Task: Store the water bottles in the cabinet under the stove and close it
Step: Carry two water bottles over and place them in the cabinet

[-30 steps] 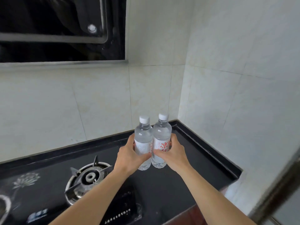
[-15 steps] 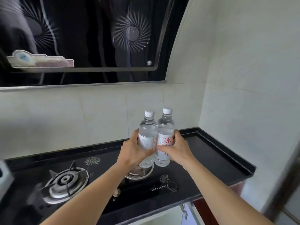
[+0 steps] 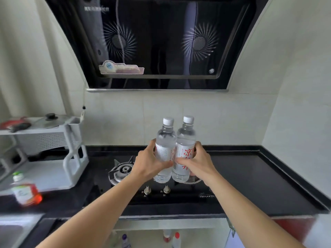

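Black stove (image 3: pixel 125 171) with its range hood (image 3: pixel 157 42) above fills mid-frame, a white rack (image 3: pixel 53 149) at left, while the left hand (image 3: pixel 149 164) and right hand (image 3: pixel 198 163) each wrap a water bottle (image 3: pixel 164 149), (image 3: pixel 185 149), upright and touching, above the burners.

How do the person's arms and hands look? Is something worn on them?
Both forearms are bare up to the picture's lower edge: no sleeves show. The left hand and the right hand wear no gloves. No watch, bracelet or ring is visible.
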